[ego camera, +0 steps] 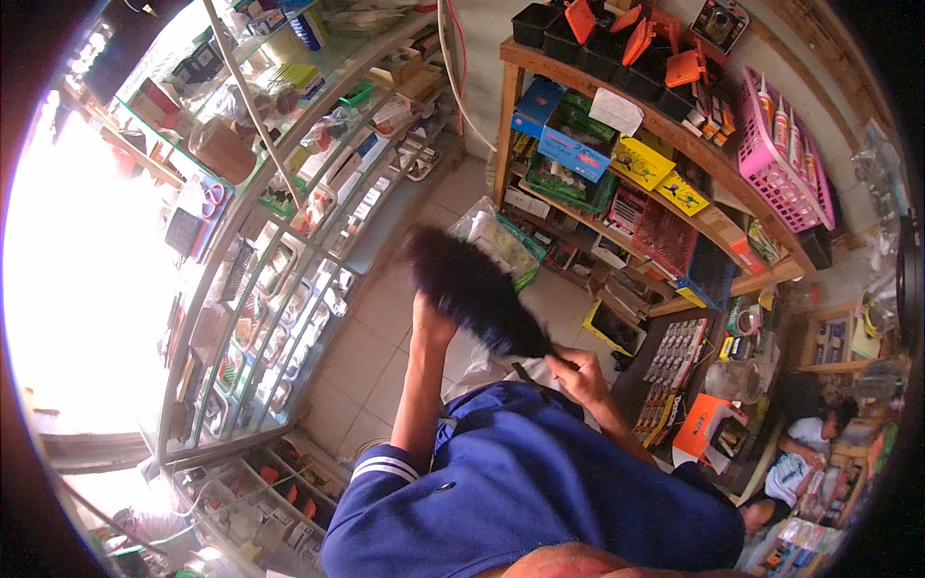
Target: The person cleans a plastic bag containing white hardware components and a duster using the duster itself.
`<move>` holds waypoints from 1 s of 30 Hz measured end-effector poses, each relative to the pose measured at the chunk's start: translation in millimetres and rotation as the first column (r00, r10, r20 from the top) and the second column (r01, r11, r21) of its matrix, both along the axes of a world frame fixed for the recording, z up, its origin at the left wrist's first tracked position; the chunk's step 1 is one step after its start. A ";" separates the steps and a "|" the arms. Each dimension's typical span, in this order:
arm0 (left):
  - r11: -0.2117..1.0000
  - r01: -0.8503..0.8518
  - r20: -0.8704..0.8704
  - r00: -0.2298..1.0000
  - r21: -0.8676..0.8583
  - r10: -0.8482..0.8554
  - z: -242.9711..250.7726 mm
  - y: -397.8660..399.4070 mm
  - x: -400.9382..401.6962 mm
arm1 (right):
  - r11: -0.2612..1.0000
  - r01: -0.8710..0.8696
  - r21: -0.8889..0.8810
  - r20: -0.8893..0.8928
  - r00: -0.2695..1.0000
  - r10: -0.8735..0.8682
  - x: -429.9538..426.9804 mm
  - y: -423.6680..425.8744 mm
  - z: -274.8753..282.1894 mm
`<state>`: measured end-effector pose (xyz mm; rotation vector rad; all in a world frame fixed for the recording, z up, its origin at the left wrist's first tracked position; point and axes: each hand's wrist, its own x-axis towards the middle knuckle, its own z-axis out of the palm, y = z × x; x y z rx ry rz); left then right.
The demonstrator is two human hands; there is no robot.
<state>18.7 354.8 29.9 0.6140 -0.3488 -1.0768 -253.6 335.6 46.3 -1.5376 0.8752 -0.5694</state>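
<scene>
A dark, fluffy duster (480, 292), apparently made of feathers, slants across in front of my body above the tiled floor. My right hand (580, 373) is closed around its narrow end, near my waist. My left hand (432, 320) is against the underside of the fluffy part. The duster hides most of its fingers, so I cannot tell whether they grip it.
A glass display case (285, 235) with small goods runs along the left. Wooden shelving (509, 97) holds boxes, baskets and a pink basket (777, 162) of tubes. A green crate (531, 246) sits on the floor ahead. Another person (791, 459) is at the right.
</scene>
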 end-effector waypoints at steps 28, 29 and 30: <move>0.897 0.314 -0.175 0.909 -0.309 -0.379 24.5 54.5 -189.8 | 0.970 -0.026 0.242 0.042 0.999 0.016 -214.6 70.1 -8.6; 0.698 0.417 -0.143 0.792 -0.583 -0.593 3.2 60.7 -182.6 | 0.975 -0.135 0.177 0.018 0.991 0.134 -219.0 76.8 -10.8; 0.908 0.306 -0.040 0.943 -0.286 -0.330 28.1 60.9 -204.7 | 0.974 -0.152 0.170 0.012 0.988 0.152 -223.5 80.6 -3.9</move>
